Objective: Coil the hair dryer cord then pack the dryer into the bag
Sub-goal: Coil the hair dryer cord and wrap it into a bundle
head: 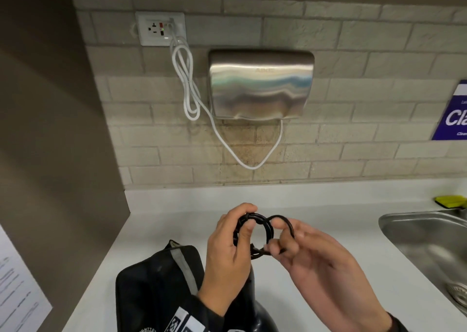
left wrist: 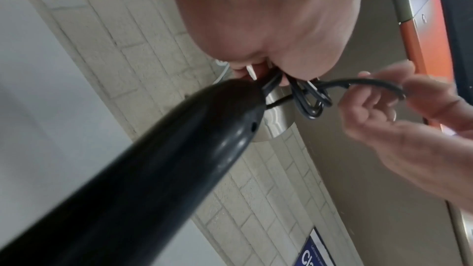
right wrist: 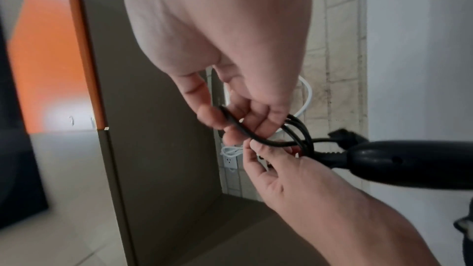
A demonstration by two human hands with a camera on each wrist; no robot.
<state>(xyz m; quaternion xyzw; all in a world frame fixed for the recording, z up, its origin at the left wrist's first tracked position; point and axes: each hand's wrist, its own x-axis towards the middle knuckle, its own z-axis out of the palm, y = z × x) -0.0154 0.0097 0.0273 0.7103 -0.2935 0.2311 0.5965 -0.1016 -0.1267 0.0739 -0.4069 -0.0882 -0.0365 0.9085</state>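
Cord [head: 255, 233] of the black hair dryer [head: 255, 304] is gathered into small loops above the white tabletop [head: 161, 220], held up between both hands. On the left, the left hand [head: 227, 253] curls its fingers and thumb round the bundled coil, gripping it at the top of the loops. Just beside it, the right hand [head: 310, 256] pinches a further loop of the same cord between thumb and bent fingers. In the right wrist view the cord [right wrist: 256, 135] runs across the fingertips [right wrist: 210, 116] of that hand and joins the ribbed collar at the end of the dryer handle [right wrist: 399, 163]. The left wrist view shows the handle [left wrist: 158, 155] slanting up toward the left palm, with the loops [left wrist: 309, 100] hanging just past its tip. The dryer's body sits low between the forearms, its lower part cut off by the frame edge. A dark bag [head: 156, 283] with a grey strip lies on the tabletop, just left of the left wrist. Behind, a steel hand dryer [head: 260, 84] hangs on the tiled wall, its white cable [head: 187, 79] plugged into an outlet [head: 160, 28]. A steel sink [head: 427, 245] sits at the right
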